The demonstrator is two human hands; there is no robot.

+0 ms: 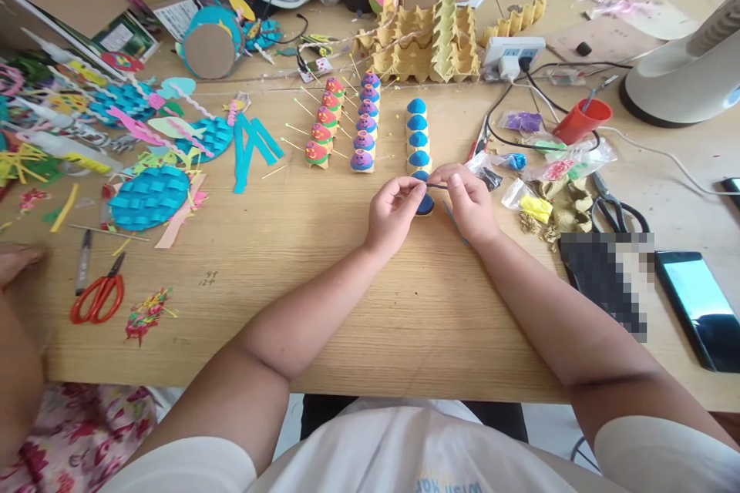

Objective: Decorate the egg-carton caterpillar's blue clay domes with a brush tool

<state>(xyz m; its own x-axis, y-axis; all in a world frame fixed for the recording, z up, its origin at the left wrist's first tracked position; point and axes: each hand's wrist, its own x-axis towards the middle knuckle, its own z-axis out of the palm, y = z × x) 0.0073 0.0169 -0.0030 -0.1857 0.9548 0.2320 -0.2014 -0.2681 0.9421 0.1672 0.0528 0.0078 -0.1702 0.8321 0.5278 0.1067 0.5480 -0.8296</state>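
Between my two hands, a thin dark strip (436,186) is stretched sideways over the near end of a row of blue-topped egg-carton cups (417,140). My left hand (395,214) pinches its left end, and my right hand (469,204) pinches the right end. The nearest cup (425,205) has a dark band along its lower edge and sits just below the strip. A thin blue stick (455,222) lies beside my right hand. To the left stand a purple-topped row (364,123) and a red-and-green row (324,127), both with faces and pins.
Woven blue pieces (149,198), orange scissors (98,299) and paper scraps lie left. At right are a red cup (581,122), clay bags (535,208), black scissors (613,208) and a phone (702,308). Another person's hand (17,262) rests at the left edge.
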